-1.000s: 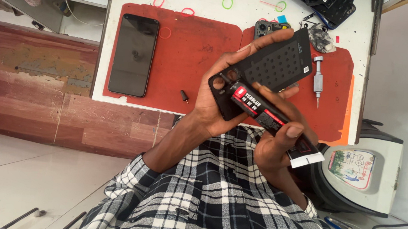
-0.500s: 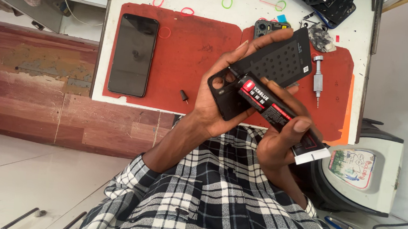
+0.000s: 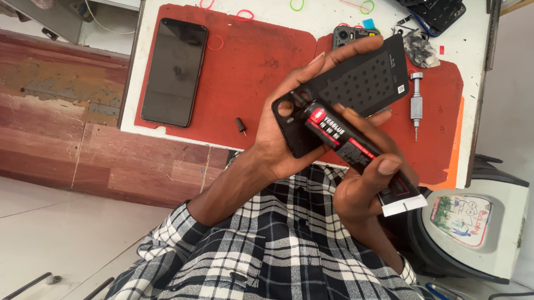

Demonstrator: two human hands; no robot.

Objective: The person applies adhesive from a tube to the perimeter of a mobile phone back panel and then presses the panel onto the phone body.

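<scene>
My left hand (image 3: 278,141) grips a black phone back cover (image 3: 362,81), inner side facing me, its camera cut-out at the lower left. My right hand (image 3: 364,189) holds a black and red glue tube (image 3: 342,143) by its flattened white end. The tube lies diagonally across the cover, and its nozzle touches the cover's edge near the camera cut-out. Both hands are raised over the near edge of the red work mat (image 3: 247,73).
A dark smartphone (image 3: 173,71) lies screen up on the mat's left. A small black cap (image 3: 240,125), a silver screwdriver (image 3: 415,107), a camera module (image 3: 350,35) and coloured rubber bands (image 3: 296,3) lie around. A round white machine (image 3: 471,224) stands at right.
Both hands have lifted slightly toward the table with the cover and tube. The tube's nozzle has shifted a little along the cover's edge near the camera cut-out.
</scene>
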